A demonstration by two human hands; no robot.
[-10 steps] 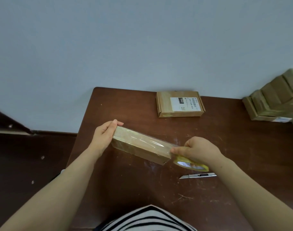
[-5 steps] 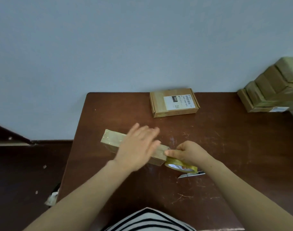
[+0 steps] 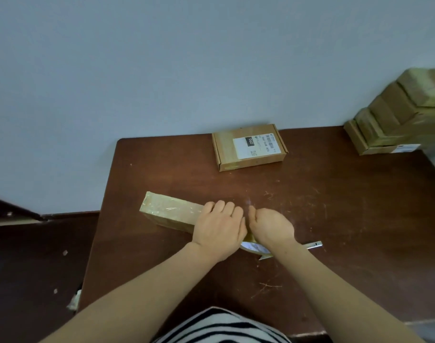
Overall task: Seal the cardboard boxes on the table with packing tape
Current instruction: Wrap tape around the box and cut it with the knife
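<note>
A long narrow cardboard box (image 3: pixel 169 211), glossy with clear tape, lies on the brown table (image 3: pixel 335 219). My left hand (image 3: pixel 220 229) lies palm down on the box's right end, fingers spread over the top. My right hand (image 3: pixel 270 227) sits just beyond that end and holds the yellowish tape roll (image 3: pixel 254 247), which peeks out under my wrist. The box's right end is hidden by both hands.
A flat cardboard box with a white shipping label (image 3: pixel 249 147) lies at the table's back edge. A stack of taped boxes (image 3: pixel 397 117) stands at the back right. A silver utility knife (image 3: pixel 314 245) lies right of my right wrist. The floor drops away left of the table.
The box went from held tilted above the table to lying on it. My left hand slid along its top to the right end, meeting my right hand.
</note>
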